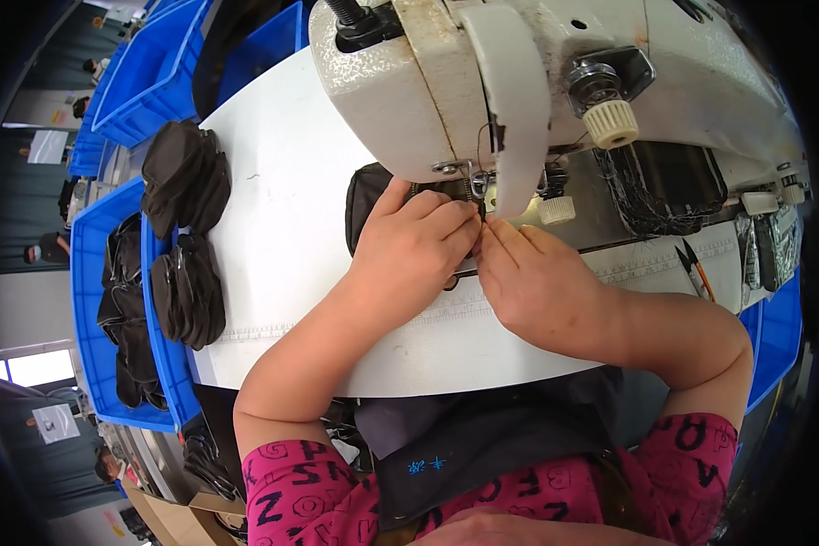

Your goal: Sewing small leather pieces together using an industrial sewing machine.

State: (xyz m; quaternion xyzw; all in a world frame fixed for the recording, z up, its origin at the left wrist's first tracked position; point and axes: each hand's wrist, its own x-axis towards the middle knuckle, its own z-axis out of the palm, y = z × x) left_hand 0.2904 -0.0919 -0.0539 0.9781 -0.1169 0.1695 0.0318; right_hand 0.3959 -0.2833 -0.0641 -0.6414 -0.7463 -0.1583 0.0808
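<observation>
A white sewing machine [409, 100] leans over the table, its needle area just above my fingertips. Under it lies a black fabric pouch [364, 196], mostly covered by my hands. My left hand [414, 241] presses on the pouch, its fingers bent and closed on the fabric edge. My right hand [541, 278] meets it from the right, with thumb and fingers pinched together at the same edge by the presser foot. What lies right between the fingertips is largely hidden.
Stacks of black pouches [187, 177] rest at the table's left edge, beside a blue bin [82, 300] holding more. Black pieces with loose threads [669, 187] lie behind the machine's right side. Small snips [696, 268] and clear-wrapped packets [773, 246] sit at the right. A printed ruler strip [273, 332] crosses the white table.
</observation>
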